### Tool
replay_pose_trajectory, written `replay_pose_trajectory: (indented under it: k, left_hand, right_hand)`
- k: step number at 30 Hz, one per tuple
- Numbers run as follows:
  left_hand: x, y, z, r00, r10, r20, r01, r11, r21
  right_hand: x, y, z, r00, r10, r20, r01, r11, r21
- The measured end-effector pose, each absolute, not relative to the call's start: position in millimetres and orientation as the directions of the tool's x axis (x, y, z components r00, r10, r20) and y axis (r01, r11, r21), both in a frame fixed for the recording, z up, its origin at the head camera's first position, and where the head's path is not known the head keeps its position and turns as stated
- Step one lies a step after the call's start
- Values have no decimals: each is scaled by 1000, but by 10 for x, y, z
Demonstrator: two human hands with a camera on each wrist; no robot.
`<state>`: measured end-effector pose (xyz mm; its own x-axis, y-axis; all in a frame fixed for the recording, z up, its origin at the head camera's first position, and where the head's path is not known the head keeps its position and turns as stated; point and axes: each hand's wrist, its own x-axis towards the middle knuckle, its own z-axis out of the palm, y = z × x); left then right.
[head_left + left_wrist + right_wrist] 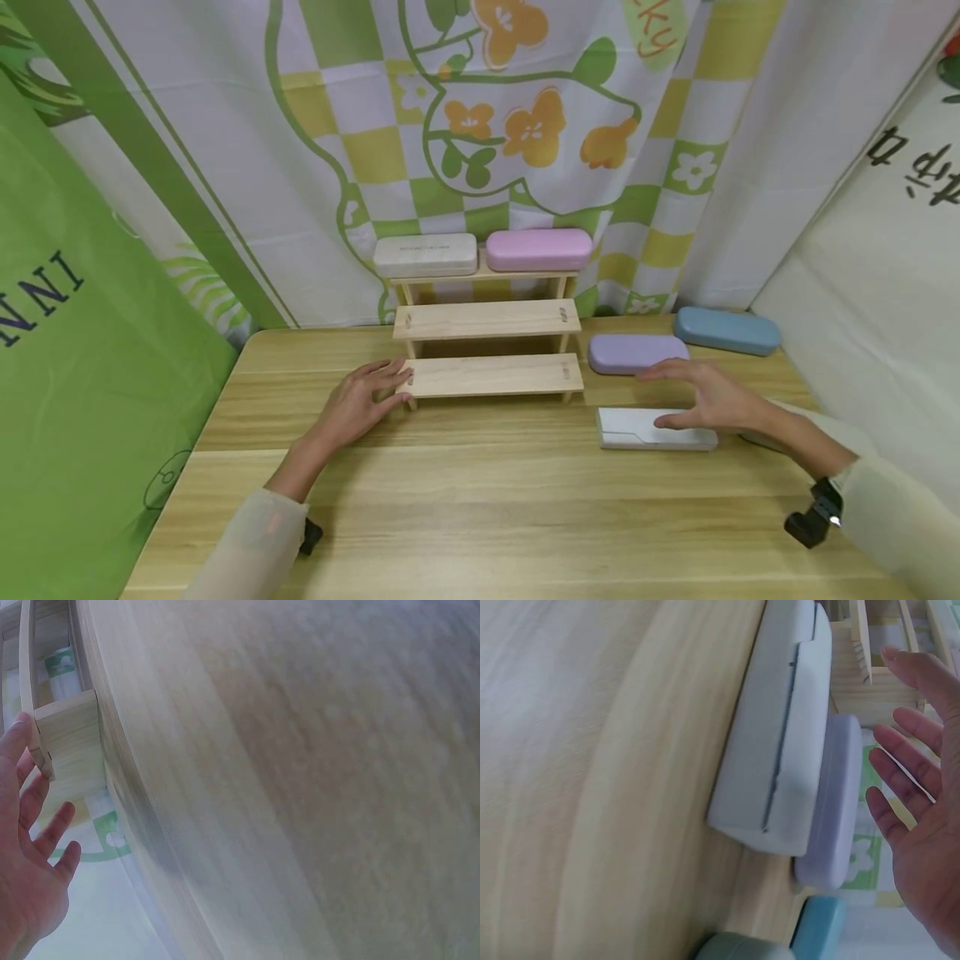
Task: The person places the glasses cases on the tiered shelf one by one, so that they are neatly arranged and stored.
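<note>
A three-tier wooden stand (480,375) stands on the table. My left hand (358,406) touches the left end of its lowest step; the left wrist view shows the thumb at the plank's edge and the other fingers spread. My right hand (712,398), fingers apart and holding nothing, hovers over a white glasses case (626,419) with a flap, partly covering it in the head view. Just behind lies a lilac glasses case (630,354), close to the right fingertips. On the top step sit an off-white case (427,255) and a pink case (538,250).
A blue case (727,331) lies at the table's back right. Under the right forearm a grey-green case (742,949) is partly hidden. A patterned curtain (322,208) hangs behind the stand, with a green cloth (90,400) at the left of the wooden table (465,508).
</note>
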<state>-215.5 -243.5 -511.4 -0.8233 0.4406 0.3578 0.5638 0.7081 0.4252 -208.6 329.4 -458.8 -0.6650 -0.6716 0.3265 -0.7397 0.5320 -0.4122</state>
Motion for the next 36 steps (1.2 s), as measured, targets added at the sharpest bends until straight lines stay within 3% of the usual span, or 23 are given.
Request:
replay_pose_trajectory:
  k: [17, 36]
  left_hand:
    - [-2155, -2427, -5136, -811, 444, 380, 578, 704, 412]
    - [-2151, -2427, -5123, -817, 439, 373, 571, 704, 423]
  right_hand:
    - [-1930, 3513, -4892, -655, -667, 356, -755, 561, -338]
    - [-1890, 3580, -5080, -660, -652, 373, -751, 560, -350]
